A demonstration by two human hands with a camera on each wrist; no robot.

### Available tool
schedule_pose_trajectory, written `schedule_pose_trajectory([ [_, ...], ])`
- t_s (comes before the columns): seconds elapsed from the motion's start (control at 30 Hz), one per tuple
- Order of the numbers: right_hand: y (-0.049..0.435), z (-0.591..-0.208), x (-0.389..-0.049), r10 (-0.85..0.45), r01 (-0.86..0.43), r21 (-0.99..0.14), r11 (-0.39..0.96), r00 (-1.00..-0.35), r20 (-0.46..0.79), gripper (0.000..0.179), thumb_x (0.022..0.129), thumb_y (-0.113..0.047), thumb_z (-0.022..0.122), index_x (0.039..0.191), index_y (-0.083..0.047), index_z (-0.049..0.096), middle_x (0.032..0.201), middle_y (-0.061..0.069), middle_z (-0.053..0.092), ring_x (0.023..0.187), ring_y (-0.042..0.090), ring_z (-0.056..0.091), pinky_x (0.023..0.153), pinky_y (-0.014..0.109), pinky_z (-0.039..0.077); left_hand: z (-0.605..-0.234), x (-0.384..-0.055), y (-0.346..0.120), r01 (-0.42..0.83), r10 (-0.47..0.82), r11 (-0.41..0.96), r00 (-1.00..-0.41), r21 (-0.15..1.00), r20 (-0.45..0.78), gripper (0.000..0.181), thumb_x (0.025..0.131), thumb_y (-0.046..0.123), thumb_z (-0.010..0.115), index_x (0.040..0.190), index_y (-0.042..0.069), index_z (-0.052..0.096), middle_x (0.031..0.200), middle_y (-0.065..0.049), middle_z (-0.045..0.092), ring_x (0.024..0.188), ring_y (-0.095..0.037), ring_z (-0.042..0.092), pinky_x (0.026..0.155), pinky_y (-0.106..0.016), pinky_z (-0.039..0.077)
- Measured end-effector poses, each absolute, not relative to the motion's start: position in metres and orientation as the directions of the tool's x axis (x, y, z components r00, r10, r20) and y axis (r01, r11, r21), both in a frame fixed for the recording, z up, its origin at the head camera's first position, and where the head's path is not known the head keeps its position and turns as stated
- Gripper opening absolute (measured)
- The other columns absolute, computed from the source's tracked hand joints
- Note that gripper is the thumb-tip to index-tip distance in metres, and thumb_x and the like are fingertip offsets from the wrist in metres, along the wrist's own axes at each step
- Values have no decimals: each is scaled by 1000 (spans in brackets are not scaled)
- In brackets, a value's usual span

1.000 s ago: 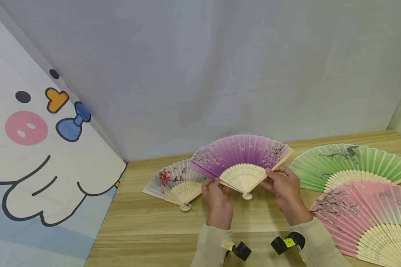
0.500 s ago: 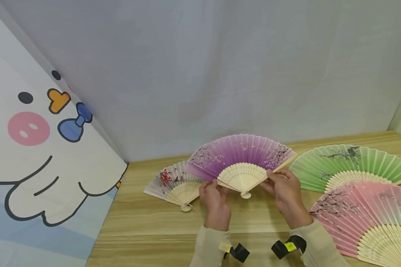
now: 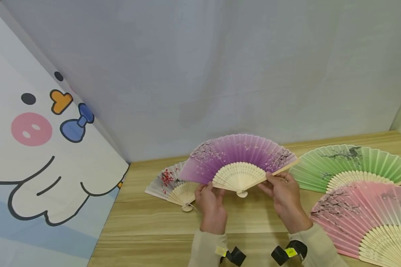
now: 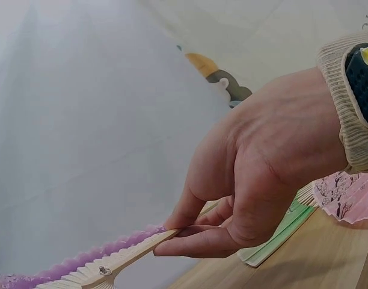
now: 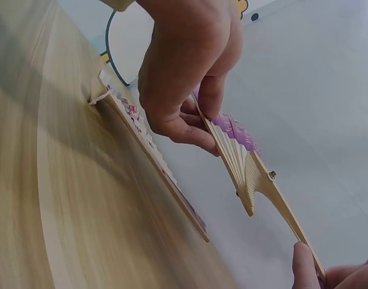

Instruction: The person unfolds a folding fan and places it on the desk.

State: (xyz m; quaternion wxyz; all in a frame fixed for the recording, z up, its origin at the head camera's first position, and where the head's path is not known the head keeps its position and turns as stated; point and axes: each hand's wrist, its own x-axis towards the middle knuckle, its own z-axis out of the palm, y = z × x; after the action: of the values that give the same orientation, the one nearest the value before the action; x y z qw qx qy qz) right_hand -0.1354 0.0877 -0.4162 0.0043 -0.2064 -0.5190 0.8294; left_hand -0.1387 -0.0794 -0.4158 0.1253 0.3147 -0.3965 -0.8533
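Note:
A purple folding fan (image 3: 240,152) with a blossom print is spread above the table, its pale ribs meeting at a rounded pivot end toward the person. My left hand (image 3: 213,211) pinches the fan's left edge between thumb and fingers. On the other side, my right hand (image 3: 285,196) pinches the right outer rib; the left wrist view shows this right-hand grip (image 4: 256,168) closely. In the right wrist view the left hand (image 5: 187,66) holds the far side of the purple fan (image 5: 232,132). Behind the left hand lies a grey-white fan (image 3: 183,191) with red blossoms, partly covered by the purple one.
A green fan (image 3: 371,159) lies spread at the right, overlapped by a pink fan (image 3: 351,211) nearer the person. The wooden table (image 3: 147,233) meets a grey curtain (image 3: 200,74) at the back. A white cartoon-printed panel (image 3: 97,167) stands at the left.
The purple fan has spread wider: its left edge has moved left with the left hand, covering more of the grey-white fan. Its right tip has shifted slightly right. Both hands keep their grip.

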Motion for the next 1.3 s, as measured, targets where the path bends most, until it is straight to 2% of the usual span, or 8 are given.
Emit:
schedule_pose_trajectory([
  [0.43,75,-416,-127,205,198,-853,-484,-921,-330,10,108,1,53,115,-1,46,92,-7,66,83,5,70,89,28,62,-412,-129,-93,14,-464,-661,-794,750,-394,14,106,-1,48,117,5,44,106,-7,55,90,-15,56,72,-23,57],
  [0.87,52,-415,-117,186,190,-842,-505,-929,-320,21,107,3,54,127,3,47,99,-2,66,84,7,71,89,29,63,-412,-117,-117,24,-494,-644,-777,765,-391,9,108,0,47,112,7,42,105,-5,51,89,-13,53,71,-23,55],
  [1.07,37,-416,-111,175,190,-822,-537,-928,-328,24,107,6,54,129,4,46,97,-2,66,83,7,71,87,29,63,-414,-109,-132,18,-493,-638,-778,770,-390,7,109,2,44,110,8,41,103,-3,52,85,-11,54,71,-22,54],
  [1.3,18,-418,-99,143,224,-817,-531,-927,-347,27,107,5,54,132,6,45,98,3,67,83,10,71,87,30,64,-419,-94,-153,17,-507,-623,-770,782,-387,5,111,4,41,115,3,41,104,-6,52,89,-13,53,78,-25,53],
])
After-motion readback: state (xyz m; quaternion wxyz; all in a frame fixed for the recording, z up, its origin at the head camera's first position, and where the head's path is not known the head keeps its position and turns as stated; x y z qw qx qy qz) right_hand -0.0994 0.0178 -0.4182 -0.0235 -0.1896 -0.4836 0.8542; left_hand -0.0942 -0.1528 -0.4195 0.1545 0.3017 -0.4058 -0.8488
